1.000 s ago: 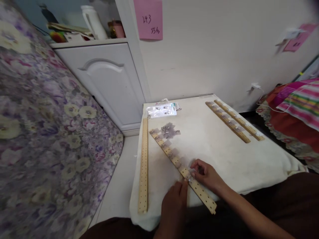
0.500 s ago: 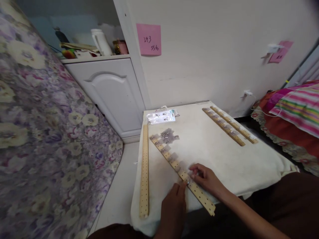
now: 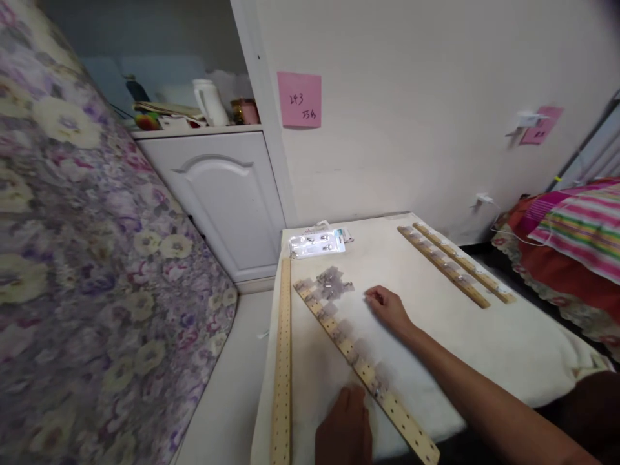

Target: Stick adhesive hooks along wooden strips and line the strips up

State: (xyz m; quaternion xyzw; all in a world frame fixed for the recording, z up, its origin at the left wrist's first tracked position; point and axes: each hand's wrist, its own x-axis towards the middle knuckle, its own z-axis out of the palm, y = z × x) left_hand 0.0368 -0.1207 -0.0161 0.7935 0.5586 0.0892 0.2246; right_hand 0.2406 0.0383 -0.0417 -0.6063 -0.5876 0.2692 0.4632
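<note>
1. Fingers first: my right hand (image 3: 389, 310) is out over the cloth (image 3: 387, 258), right of the slanted strip (image 3: 367, 372), thumb and fingertips drawn together; I can't tell whether anything tiny sits between them.
2. Over to my left hand (image 3: 343, 420), just left of the slanted strip's near half, fingers curled in; whether it touches the strip or pinches something, I can't tell.
3. Now the score! Clear pieces (image 3: 340, 330) run along the slanted strip from its far end past the middle; that stretch looks done to me.
4. Left over, I'd judge: the slanted strip's near end, nothing but bare holes.
5. Left of the slanted strip, the leftmost strip (image 3: 283, 361) shows holes and no clear pieces that I can see (a whole blank row, that one).
6. Well right of the slanted strip: the inner strip (image 3: 443, 263) and the outer strip (image 3: 465, 263), both fitted along most of their length, so I'd count them finished.
7. Supply check: a loose pile (image 3: 331, 284) lies just right of the slanted strip's far end, a blister pack (image 3: 317, 244) beyond it.
</note>
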